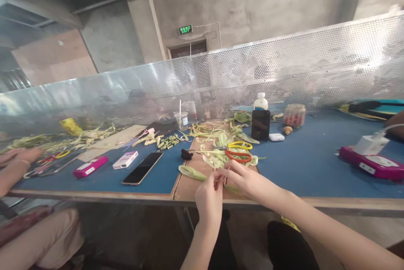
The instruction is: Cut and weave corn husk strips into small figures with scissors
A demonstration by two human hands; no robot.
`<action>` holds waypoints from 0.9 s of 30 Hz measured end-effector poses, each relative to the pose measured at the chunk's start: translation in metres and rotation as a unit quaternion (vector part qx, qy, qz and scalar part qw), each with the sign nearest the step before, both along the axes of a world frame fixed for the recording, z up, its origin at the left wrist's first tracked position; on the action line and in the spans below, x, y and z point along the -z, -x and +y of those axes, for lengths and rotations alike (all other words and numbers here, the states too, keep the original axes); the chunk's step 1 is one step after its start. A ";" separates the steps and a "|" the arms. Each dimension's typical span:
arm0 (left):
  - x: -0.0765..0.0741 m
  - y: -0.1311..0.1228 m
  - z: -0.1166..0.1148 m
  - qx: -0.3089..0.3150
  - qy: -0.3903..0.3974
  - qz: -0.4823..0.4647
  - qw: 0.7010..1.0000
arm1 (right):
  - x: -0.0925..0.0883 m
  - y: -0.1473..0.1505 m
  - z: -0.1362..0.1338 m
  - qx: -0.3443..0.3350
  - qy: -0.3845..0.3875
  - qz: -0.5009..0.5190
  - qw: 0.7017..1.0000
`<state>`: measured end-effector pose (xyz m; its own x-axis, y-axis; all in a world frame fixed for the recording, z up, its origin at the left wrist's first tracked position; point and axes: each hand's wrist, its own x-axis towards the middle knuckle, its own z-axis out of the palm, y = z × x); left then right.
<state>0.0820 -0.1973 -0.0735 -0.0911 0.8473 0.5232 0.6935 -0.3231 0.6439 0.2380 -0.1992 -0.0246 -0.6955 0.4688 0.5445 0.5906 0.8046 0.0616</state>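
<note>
My left hand [208,200] and my right hand [252,180] meet over the front of a brown board [181,190]. Both are closed, with the fingertips pinched together. A thin dark bit, perhaps thread or wire, shows between them, but what each hand holds is mostly hidden. Just left of the fingers lies a pale green husk-like leaf [192,172]. Behind my right hand are scissors [239,156] with orange and yellow handles, resting among pale green leaf strips [217,162]. A small black bundle [187,154] sits on the board's left side.
On the blue tabletop lie a phone [143,169], a white box [125,160] and a magenta device [90,167]. Behind stand a dark upright phone [260,125], a bottle [260,102] and a jar [294,115]. Another person's hand [20,158] is at far left. A perforated metal screen [284,63] borders the back.
</note>
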 end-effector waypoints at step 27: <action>-0.008 0.001 -0.005 0.044 0.057 -0.064 0.995 | -0.017 0.001 0.006 -0.068 0.120 0.033 0.990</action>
<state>0.0812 -0.2025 -0.0650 -0.0738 0.9080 0.4124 0.5755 -0.2989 0.7612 0.2365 -0.1934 -0.0079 -0.7273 0.4950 0.4754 0.4721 0.8636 -0.1770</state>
